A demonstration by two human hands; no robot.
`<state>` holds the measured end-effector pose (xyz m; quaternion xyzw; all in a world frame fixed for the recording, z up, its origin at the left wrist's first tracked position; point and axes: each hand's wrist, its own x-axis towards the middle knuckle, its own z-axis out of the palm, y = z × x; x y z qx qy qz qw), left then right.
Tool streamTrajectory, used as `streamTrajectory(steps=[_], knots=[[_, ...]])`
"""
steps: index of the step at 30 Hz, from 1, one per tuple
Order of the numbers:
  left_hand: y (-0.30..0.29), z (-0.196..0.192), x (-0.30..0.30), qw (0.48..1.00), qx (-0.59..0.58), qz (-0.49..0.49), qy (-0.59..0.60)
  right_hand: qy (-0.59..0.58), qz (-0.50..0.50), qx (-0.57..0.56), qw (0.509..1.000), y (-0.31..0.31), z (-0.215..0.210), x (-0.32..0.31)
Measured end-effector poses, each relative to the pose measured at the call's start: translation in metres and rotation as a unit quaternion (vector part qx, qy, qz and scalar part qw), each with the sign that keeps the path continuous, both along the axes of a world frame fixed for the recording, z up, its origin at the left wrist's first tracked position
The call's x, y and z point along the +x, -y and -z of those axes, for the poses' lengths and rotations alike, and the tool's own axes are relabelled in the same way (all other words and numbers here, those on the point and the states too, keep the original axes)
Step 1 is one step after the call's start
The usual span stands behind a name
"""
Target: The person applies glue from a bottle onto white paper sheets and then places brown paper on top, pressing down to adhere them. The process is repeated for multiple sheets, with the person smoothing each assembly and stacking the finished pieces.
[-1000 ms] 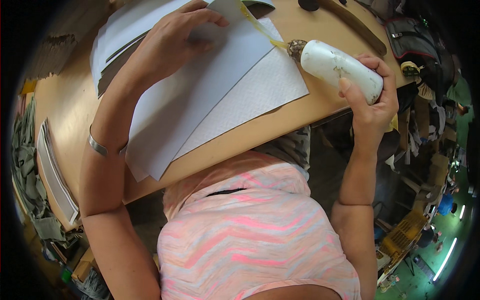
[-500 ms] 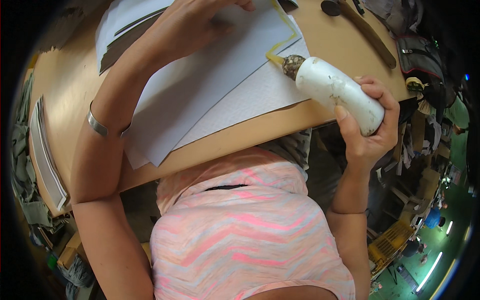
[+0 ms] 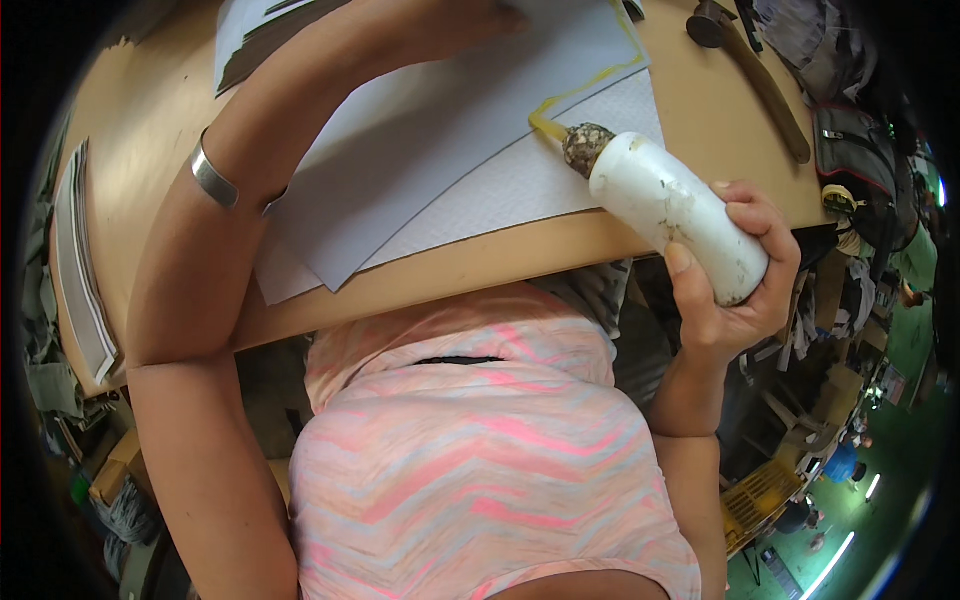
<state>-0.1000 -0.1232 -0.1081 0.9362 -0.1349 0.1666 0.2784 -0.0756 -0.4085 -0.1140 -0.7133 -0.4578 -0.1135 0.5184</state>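
My right hand (image 3: 740, 270) is wrapped round a white squeeze bottle (image 3: 680, 215), tilted with its nozzle up and to the left. Its neck is crusted with brown and yellow residue. The yellowish tip touches or nearly touches a grey-white sheet (image 3: 430, 150), where a yellow line of glue runs along the right edge. Over the sheet's far part reaches my left hand (image 3: 450, 25), cut by the top of the picture, its fingers mostly out of sight. A metal cuff sits on that wrist. Beneath the grey sheet lies a white textured sheet (image 3: 530, 175).
A hammer (image 3: 755, 80) lies at the table's far right. Stacked dark and white sheets (image 3: 270, 50) are at the far left, and a narrow bundle of strips (image 3: 80, 265) lies by the left edge. A dark bag (image 3: 855, 150) hangs beyond the right side; a yellow crate (image 3: 760, 500) stands below.
The bottle's tip has moved left along the sheet's edge, lengthening the yellow line. My left hand has gone further toward the top. The whole view has shifted slightly.
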Motion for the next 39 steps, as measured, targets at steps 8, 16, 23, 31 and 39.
streamTrajectory(steps=[8,16,23,31,39], knots=[[-0.002,0.007,0.004,1.000,0.009,-0.005,0.020,0.012,-0.050,-0.046,0.998,-0.009,-0.008,-0.028],[-0.002,0.013,0.008,1.000,0.005,-0.004,0.031,0.012,-0.138,-0.129,0.982,-0.014,-0.015,-0.042],[-0.003,0.013,0.010,0.999,0.012,-0.011,0.037,-0.001,-0.193,-0.088,0.977,-0.032,-0.019,-0.055],[-0.005,0.008,0.007,0.997,0.006,-0.021,0.068,-0.060,-0.249,-0.053,0.965,-0.043,-0.015,-0.056],[-0.026,-0.032,-0.015,0.939,-0.235,-0.216,0.127,-0.423,-0.089,0.113,0.895,-0.002,0.006,-0.002]])
